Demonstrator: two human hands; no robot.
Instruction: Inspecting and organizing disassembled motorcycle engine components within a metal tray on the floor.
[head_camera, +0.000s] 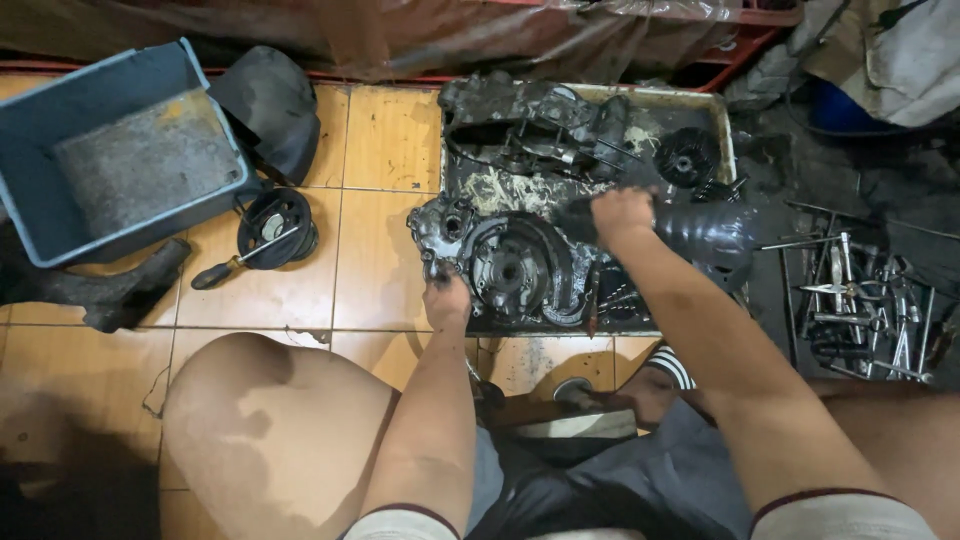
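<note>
While the person squats over the tiled floor (380, 150), bare knees closest to the camera, both arms reach forward into a shallow, filthy metal tray (725, 125). The left hand (446, 300) is clamped on the near-left corner of a greasy engine case (505, 262) that sits in the tray's front half. The right hand (620, 212) is closed around a dark handle-like thing at the case's upper right; too grimy to tell exactly what it is. A shiny black cover (715, 235) lies just right of that hand, crowding the tray's right edge. Further back in the tray there's a second blackened casing (530, 120) and a round gear-like part (685, 155). Off to the right, a heap of wrenches (865, 300). To the left, a screwdriver (235, 262) leans across a round black part (278, 225), with a grey plastic bin (120, 150) beyond.
</note>
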